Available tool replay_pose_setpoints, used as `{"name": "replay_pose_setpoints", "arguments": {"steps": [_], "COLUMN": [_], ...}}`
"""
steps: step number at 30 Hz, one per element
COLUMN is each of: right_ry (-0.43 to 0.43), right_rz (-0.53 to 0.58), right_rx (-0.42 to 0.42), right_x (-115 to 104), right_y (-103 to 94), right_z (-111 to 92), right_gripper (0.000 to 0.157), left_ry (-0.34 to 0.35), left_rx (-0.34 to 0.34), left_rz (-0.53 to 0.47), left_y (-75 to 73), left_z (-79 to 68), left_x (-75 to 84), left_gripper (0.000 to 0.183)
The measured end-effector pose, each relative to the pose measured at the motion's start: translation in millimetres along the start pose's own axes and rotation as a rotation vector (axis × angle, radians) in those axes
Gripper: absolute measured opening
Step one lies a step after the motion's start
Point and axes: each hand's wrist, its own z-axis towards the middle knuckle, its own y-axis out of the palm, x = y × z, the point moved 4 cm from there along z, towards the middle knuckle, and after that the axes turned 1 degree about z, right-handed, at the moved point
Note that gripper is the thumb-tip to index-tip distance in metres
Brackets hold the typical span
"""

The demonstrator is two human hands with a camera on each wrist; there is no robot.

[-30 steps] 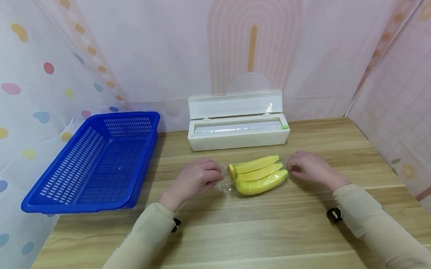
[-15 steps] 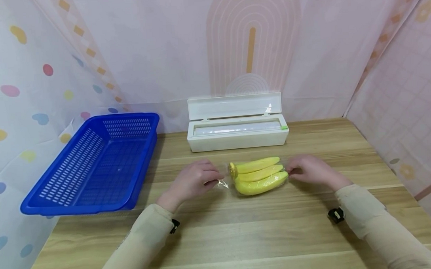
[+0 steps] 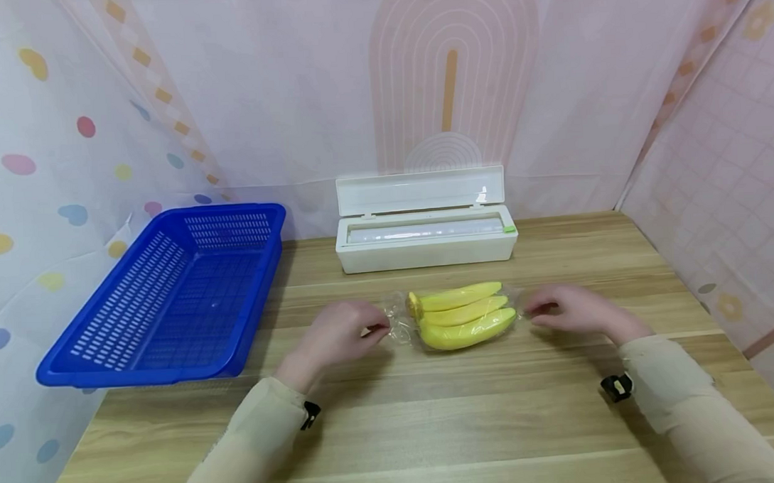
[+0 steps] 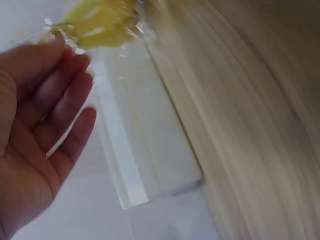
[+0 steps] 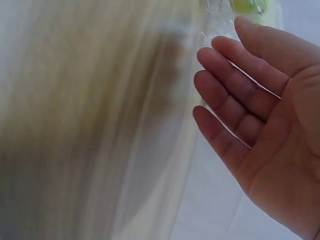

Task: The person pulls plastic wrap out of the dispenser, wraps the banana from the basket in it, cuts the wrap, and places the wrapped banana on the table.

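Note:
A bunch of yellow bananas (image 3: 463, 315) lies in clear cling film (image 3: 399, 319) on the table. My left hand (image 3: 339, 335) is at the film's stem end, thumb and index finger meeting on its loose edge; the left wrist view shows shiny film at those fingertips. On the other end, my right hand (image 3: 571, 310) stands just beside the wrapped tips. Its fingers look loosely bent in the right wrist view, the thumb apart from the index finger, with film close by.
Behind the bananas stands a white cling film box (image 3: 428, 251), lid up, a roll (image 3: 425, 230) inside and a green tab at its right end. A blue plastic basket (image 3: 231, 346) is at the left. Patterned cloth (image 3: 279, 96) encloses the wooden table (image 3: 457, 431).
Both hands have moved slightly outward and down from the bananas. Film at the stem end, drawn taut half a second ago, now spreads wider. The bananas have hardly moved.

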Motion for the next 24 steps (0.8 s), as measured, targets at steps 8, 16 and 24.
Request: {"name": "replay_pose_setpoints", "arguments": {"steps": [8,16,24], "right_ry": [-0.01,-0.116,-0.209], "right_rz": [-0.032,-0.079,-0.051], "right_rx": [0.18,0.383,0.485], "right_x": [-9,-35,-59], "right_y": [-20.4,-27.1,-17.7], "right_z": [-1,12,31], "right_gripper": [0.009,0.019,0.022], "left_ry": [-0.137,-0.186,-0.339], "left_rx": [0.352,0.453,0.314], "left_rz": [-0.025,0.039,-0.001], "left_y": [-20.0,-21.3,-3.7], "left_z": [6.0,17.6,32.1], "left_x": [14.5,24.4,24.0], "left_gripper": [0.012,0.033,0.04]}}
